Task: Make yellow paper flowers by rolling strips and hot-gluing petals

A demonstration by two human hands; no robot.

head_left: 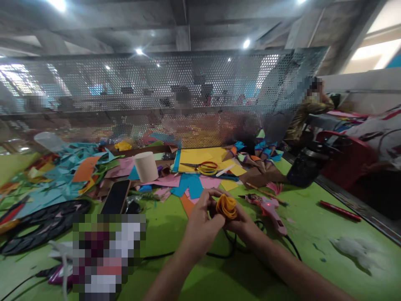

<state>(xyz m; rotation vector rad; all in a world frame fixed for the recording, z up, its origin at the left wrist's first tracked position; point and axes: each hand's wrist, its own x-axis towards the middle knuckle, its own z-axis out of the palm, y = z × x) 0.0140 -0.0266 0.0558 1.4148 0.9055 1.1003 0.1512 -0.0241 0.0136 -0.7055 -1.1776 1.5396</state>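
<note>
A yellow-orange paper rose, rolled in spiral layers, is held up between my two hands above the green table. My left hand is closed on it, the thumb pressing its lower left side. Behind and to its right my right hand cups the rose, with most of its fingers hidden. A pink glue gun with a small red light lies just right of my hands. Blue and pink paper strips lie beyond them. Scissors with yellow and red handles rest on yellow paper at the back.
A pale cylinder and a phone are left of centre, near heaped teal paper scraps. A dark bottle and red marker are on the right. Black cord runs below my hands. A perforated panel borders the back.
</note>
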